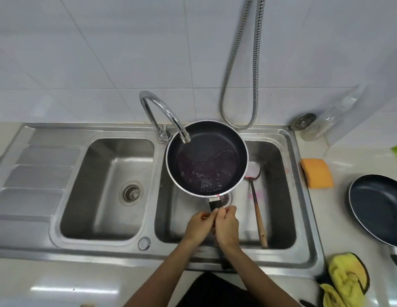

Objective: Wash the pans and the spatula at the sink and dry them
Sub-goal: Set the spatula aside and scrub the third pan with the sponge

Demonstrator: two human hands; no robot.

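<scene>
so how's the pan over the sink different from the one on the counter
The held pan hangs over the right basin under the tap, with the left hand and right hand gripping its handle; the counter pan rests untouched on the counter. The held pan holds purplish, bubbly water; the counter pan looks empty. Both are round and dark inside, with pale rims.

You've got a metal shower hose (239,63) looping down the white tiled wall (104,52), and a clear jar with a metal lid (304,122) in the corner. An orange sponge (317,173) sits on the counter (339,218), with a yellow cloth (346,282) bunched up nearer you.
</scene>
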